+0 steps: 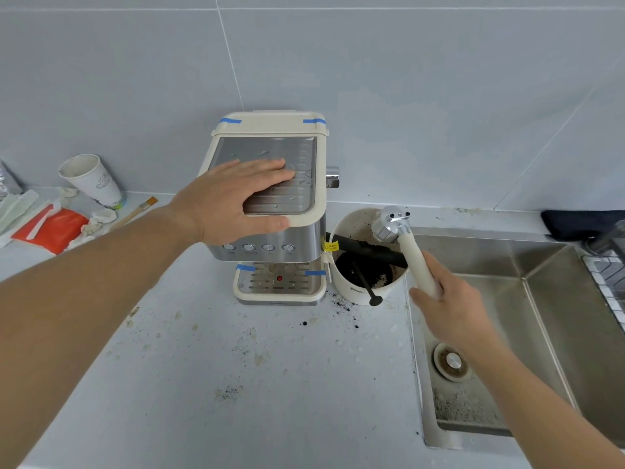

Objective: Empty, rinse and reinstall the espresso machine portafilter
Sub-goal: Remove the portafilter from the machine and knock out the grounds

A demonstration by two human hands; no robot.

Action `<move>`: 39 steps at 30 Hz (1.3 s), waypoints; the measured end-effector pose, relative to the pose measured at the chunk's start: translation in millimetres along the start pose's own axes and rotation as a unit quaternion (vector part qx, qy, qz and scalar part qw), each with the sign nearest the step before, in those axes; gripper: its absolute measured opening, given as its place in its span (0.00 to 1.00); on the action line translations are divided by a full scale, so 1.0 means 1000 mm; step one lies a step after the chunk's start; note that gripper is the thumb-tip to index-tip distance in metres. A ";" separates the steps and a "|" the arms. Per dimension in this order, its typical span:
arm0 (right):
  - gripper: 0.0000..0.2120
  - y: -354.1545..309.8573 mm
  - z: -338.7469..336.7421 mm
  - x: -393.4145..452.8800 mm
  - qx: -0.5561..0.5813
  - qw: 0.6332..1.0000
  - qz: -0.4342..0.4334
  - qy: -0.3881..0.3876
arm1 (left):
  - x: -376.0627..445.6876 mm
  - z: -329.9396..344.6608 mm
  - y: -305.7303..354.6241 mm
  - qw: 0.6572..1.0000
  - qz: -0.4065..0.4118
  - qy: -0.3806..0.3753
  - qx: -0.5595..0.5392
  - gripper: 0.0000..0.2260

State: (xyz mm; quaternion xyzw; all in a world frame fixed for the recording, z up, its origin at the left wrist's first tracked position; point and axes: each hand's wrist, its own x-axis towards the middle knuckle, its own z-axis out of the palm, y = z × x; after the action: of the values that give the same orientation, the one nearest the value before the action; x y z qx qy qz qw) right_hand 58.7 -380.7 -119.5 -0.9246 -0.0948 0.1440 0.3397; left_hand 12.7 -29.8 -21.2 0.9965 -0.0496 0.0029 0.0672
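A cream and steel espresso machine (pixel 297 211) stands at the back of the counter. My left hand (pixel 233 201) lies flat on its top plate, thumb over the front edge. My right hand (pixel 446 299) grips the cream handle of the portafilter (pixel 392 223). Its metal head is turned upside down over a white knock box (pixel 358 289), just above the black bar across the box. Dark coffee grounds lie inside the box.
A steel sink (pixel 527 333) with a drain plug sits at the right, its near corner dirty with grounds. Spilled grounds dot the counter (pixel 236 367). A paper cup (pixel 91 181), a brush (pixel 135 213) and a red packet (pixel 54 228) lie at the left.
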 end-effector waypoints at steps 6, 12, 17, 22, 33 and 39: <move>0.27 -0.001 0.001 0.004 -0.033 0.999 0.000 -0.031 | 0.001 0.001 -0.002 1.000 -0.001 -0.002 0.000 0.40; 0.29 0.001 -0.002 0.001 -0.022 1.000 -0.013 0.003 | 0.000 0.001 -0.001 1.000 -0.005 -0.001 0.001 0.41; 0.29 0.003 0.007 0.000 -0.064 0.998 -0.011 -0.028 | 0.001 0.000 0.000 1.000 -0.006 -0.003 0.001 0.41; 0.29 0.002 0.008 -0.001 -0.068 0.998 -0.001 -0.015 | 0.000 0.000 0.000 1.000 -0.007 -0.003 -0.004 0.41; 0.16 -0.006 0.019 -0.007 0.064 0.994 0.075 0.044 | 0.000 -0.002 0.001 1.000 -0.008 -0.002 -0.020 0.37; 0.08 -0.019 0.014 -0.014 0.402 0.904 0.146 -0.018 | 0.000 -0.004 0.003 0.999 -0.013 0.006 -0.042 0.37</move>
State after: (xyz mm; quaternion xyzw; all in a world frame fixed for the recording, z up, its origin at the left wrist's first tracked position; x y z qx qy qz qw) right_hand 38.9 -361.8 -114.6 -0.7105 0.1012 0.2342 0.6558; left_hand 11.9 -31.7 -17.0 0.9933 -0.0366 0.0059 0.1093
